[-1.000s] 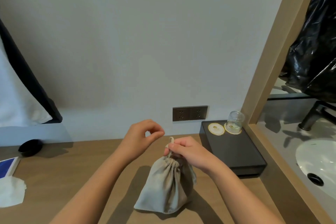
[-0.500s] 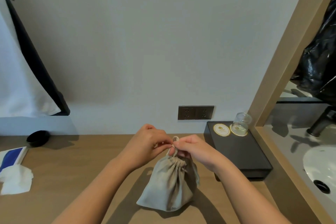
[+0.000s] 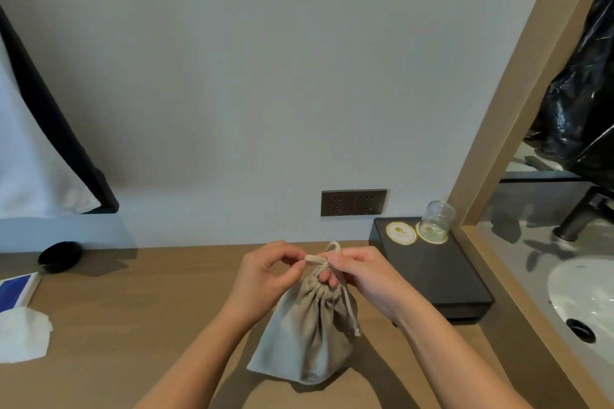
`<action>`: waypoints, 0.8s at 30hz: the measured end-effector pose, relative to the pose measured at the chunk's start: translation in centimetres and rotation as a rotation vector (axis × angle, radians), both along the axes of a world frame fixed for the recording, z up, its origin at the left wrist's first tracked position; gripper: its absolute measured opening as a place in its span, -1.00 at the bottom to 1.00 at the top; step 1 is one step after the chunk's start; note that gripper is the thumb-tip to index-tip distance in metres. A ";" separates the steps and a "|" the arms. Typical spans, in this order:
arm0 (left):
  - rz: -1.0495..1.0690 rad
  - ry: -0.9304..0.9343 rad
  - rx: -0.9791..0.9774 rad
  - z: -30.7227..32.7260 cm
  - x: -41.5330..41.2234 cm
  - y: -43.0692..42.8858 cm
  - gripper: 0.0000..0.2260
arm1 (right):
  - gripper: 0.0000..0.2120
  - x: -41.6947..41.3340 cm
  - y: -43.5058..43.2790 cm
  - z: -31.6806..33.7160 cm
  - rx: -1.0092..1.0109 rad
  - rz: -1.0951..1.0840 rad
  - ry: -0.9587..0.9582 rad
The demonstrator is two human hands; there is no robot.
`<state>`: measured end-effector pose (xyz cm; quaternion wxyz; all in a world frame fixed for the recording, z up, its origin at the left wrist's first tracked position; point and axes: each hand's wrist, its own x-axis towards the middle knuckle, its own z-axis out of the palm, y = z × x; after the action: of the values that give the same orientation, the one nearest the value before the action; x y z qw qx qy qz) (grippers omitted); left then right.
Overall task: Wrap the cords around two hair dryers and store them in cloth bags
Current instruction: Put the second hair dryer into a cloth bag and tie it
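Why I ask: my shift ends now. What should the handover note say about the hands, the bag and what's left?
Left hand: pinches the drawstring.
Right hand: pinches the same drawstring by its loop.
The cloth bag stands on the wooden counter, bulging, with its mouth gathered tight. Its contents are hidden.
Done: this bag looks filled and cinched.
Left: finish tying the drawstring. No second hair dryer or bag is in view, so check whether that pair is packed.
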<state>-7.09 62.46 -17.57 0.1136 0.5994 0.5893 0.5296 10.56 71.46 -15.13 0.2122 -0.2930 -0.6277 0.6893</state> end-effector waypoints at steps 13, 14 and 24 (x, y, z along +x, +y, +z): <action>-0.051 -0.201 -0.172 -0.4 1.3 -0.3 -0.88 | -0.79 -1.0 0.7 1.2 -0.231 0.068 -0.107; -0.070 -0.055 -0.205 -0.1 1.1 -0.4 -0.88 | -0.81 -1.0 0.8 1.2 -0.224 0.065 -0.123; -0.071 -0.345 -0.144 0.1 0.9 -0.3 -0.94 | -0.81 -0.9 1.4 1.0 -0.236 0.102 -0.128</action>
<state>-6.14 62.12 -17.46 0.2743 0.5105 0.5758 0.5767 9.63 72.82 -14.13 0.1005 -0.3269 -0.5687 0.7481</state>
